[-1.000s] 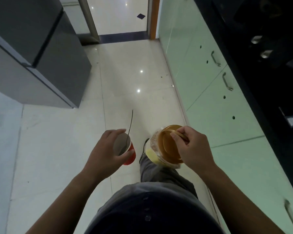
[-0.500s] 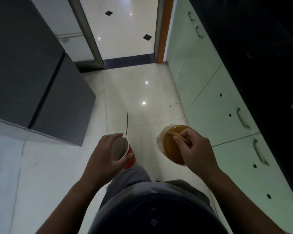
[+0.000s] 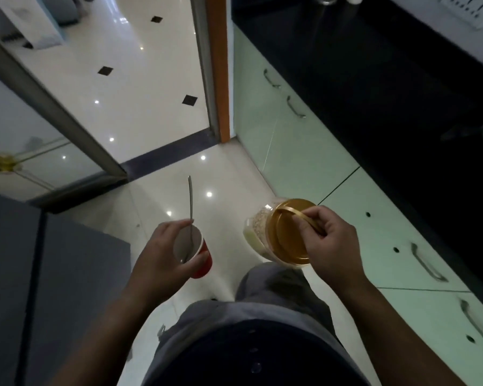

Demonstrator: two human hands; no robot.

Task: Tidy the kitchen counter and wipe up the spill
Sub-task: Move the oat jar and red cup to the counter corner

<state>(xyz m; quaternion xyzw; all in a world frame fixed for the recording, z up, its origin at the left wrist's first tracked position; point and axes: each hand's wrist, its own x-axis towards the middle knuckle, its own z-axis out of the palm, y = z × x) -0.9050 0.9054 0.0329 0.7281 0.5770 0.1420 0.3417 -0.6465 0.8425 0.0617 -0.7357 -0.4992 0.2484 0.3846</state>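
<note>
The fingers (image 3: 179, 227) of the left hand (image 3: 162, 254) are wrapped around a red paper cup (image 3: 198, 254), thumb at the near rim and the rest curled over the far side, so the cup is clamped and carried in the air above the floor (image 3: 140, 79). A thin metal spoon (image 3: 190, 207) stands in the cup, its bowl down against the pale inner wall and its handle sticking up and away past the rim. The fingers (image 3: 307, 218) of the right hand (image 3: 332, 246) are closed on the gold handle (image 3: 299, 215) that arches over the gold lid (image 3: 287, 235) of a clear plastic jar (image 3: 255, 232) — the jar hangs from that grip, tilted, with pale grain-like contents showing through its side. The two hands are near each other at waist height, the cup to the left and the jar to the right, not touching.

Below them are the person's dark shirt and grey trousers (image 3: 276, 291). To the right runs a row of pale green cupboard doors (image 3: 304, 151) with metal handles, and above them the dark bench (image 3: 388, 79) — what sits on it is too dim to make out. A grey cabinet (image 3: 53, 274) stands on the left. Ahead, the glossy tiled floor runs through a doorway with an orange frame (image 3: 218, 65).
</note>
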